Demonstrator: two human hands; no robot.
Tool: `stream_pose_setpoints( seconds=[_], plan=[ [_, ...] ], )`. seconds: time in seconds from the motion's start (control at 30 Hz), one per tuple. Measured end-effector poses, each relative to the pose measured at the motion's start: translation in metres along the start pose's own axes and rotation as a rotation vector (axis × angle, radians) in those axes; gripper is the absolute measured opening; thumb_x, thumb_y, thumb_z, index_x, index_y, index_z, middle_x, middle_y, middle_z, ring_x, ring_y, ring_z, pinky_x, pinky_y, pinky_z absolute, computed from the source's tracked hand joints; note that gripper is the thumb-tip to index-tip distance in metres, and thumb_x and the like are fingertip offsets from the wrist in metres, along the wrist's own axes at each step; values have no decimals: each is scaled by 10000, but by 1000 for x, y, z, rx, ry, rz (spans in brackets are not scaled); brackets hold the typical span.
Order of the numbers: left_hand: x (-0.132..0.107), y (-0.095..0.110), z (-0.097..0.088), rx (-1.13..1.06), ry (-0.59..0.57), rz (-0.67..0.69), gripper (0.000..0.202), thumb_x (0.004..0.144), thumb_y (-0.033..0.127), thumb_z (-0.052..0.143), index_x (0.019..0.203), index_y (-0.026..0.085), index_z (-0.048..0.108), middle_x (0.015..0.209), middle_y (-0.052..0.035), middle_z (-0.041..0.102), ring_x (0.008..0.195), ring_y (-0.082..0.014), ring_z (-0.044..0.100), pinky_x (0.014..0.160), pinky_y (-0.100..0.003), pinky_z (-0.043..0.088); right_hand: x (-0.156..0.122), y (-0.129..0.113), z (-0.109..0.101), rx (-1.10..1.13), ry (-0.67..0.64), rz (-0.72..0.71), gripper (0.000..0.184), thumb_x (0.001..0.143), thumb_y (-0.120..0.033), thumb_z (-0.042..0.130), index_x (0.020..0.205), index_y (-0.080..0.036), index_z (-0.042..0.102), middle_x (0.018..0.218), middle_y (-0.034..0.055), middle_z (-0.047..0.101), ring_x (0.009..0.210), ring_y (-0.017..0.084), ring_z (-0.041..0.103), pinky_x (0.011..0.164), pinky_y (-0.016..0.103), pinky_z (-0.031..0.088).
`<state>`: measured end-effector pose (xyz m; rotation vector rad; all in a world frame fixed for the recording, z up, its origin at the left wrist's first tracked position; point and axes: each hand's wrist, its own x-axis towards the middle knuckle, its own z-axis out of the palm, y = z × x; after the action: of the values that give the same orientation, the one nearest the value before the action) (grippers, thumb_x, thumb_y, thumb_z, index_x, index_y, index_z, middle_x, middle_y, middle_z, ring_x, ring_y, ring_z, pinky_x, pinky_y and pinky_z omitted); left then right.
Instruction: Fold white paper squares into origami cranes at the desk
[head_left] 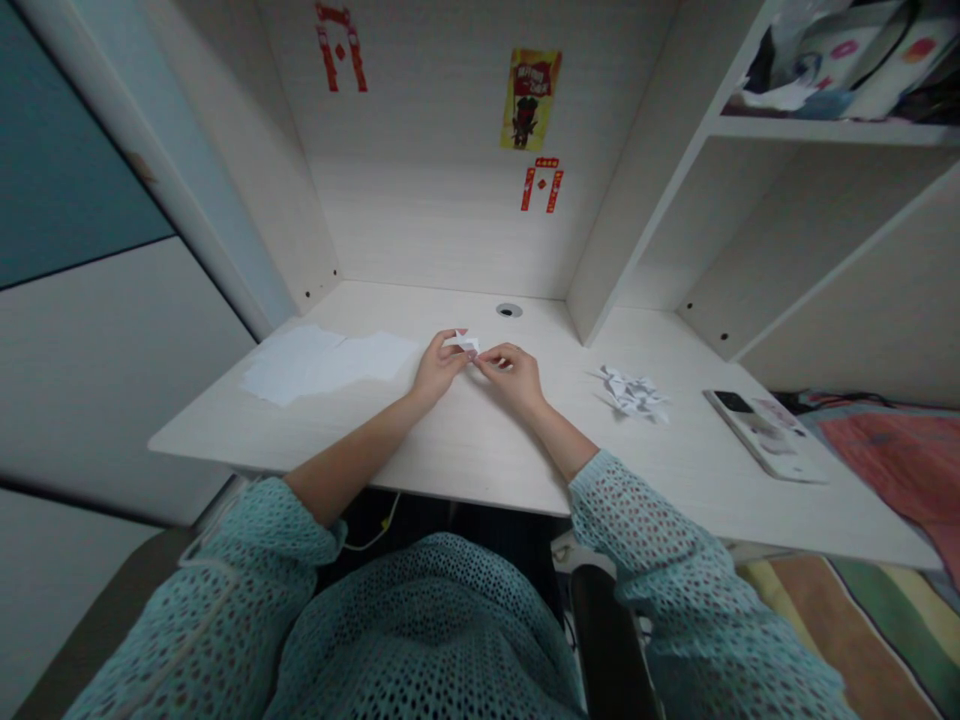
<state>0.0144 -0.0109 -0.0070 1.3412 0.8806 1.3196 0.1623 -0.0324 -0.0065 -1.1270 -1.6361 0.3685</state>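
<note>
Paper (469, 344), white and folded small, is between your two hands, above the middle of the desk (480, 450) and nearer its back edge than your body. Your left hand (437, 367) is partly curled, with the thumb on the near side and the fingers round the far side, and it has hold of the folded piece. Your right hand (514, 374) has its thumb and forefinger brought together at the piece's near right corner, pinching it there, while its other fingers bend in toward the palm; the exact folds are too small to make out. To your left, flat white sheets (315, 365) lie spread and overlapping, near your left hand but apart from it. To your right, a heap of pointed white folded pieces (634, 393) sits on the desk, well apart from your right hand. Beyond that heap lies a phone (772, 437), its camera block facing up. Behind your hands, a round cable hole (509, 311) is set in the desk, and on the back panel (435, 200) above it you have a yellow packet-shaped picture (531, 98) with red stickers (542, 185) below it.
</note>
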Motion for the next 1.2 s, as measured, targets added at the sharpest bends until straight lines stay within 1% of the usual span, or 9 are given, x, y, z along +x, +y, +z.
stream_pose_setpoints(
  seconds=[0.2, 0.4, 0.63, 0.73, 0.83, 0.93, 1.0, 1.2],
  plan=[
    [0, -1, -2, 28, -5, -27, 578, 651, 332, 705, 1163, 186, 480, 952, -76, 664, 772, -141, 624, 686, -247, 476, 3, 8, 1, 61, -37, 77, 242, 710, -426, 638, 748, -194, 695, 754, 47, 678, 671, 160, 582, 590, 277, 429],
    [1, 0, -3, 44, -47, -32, 595, 674, 335, 686, 1210, 185, 477, 961, -80, 668, 787, -147, 622, 628, -213, 464, 7, 21, 2, 193, -117, 142, 223, 693, -399, 658, 754, -189, 702, 748, 36, 694, 662, 153, 593, 622, 275, 426],
    [1, 1, -1, 77, -31, -24, 572, 683, 338, 674, 1200, 184, 483, 938, -74, 671, 749, -146, 622, 573, -200, 442, 8, 17, 0, 251, -165, 181, 267, 721, -427, 617, 769, -172, 683, 739, 39, 683, 652, 150, 582, 620, 275, 426],
    [1, 1, -2, 89, -26, -10, 541, 686, 345, 671, 1170, 193, 485, 934, -69, 666, 753, -146, 626, 585, -205, 443, 7, 13, -1, 193, -140, 153, 278, 748, -441, 580, 757, -176, 663, 731, 34, 662, 646, 145, 565, 613, 271, 425],
    [1, 1, -2, 97, -24, 0, 501, 682, 346, 678, 1122, 203, 486, 923, -55, 660, 759, -137, 629, 605, -201, 444, 5, 6, -5, 42, -63, 44, 244, 784, -418, 545, 764, -195, 642, 763, 35, 638, 682, 151, 549, 635, 279, 427],
    [1, 2, -2, 89, -29, -11, 493, 681, 356, 682, 1102, 202, 476, 904, -51, 654, 744, -133, 632, 600, -198, 442, 4, -1, -8, -50, -50, -54, 199, 821, -367, 512, 781, -206, 622, 793, 39, 616, 696, 153, 535, 650, 285, 424],
    [1, 3, -2, 76, -37, -19, 494, 681, 360, 685, 1099, 203, 474, 897, -51, 651, 742, -137, 636, 593, -200, 441, 4, -2, -8, -52, -60, -68, 186, 834, -349, 495, 792, -208, 610, 804, 38, 612, 699, 153, 532, 645, 281, 423],
    [1, 3, -1, 64, -50, -22, 490, 695, 361, 677, 1110, 211, 464, 893, -43, 640, 717, -130, 637, 574, -193, 437, 5, 4, -5, -10, -71, -37, 196, 837, -353, 478, 793, -205, 598, 804, 33, 618, 716, 157, 538, 648, 275, 419]
  ],
)
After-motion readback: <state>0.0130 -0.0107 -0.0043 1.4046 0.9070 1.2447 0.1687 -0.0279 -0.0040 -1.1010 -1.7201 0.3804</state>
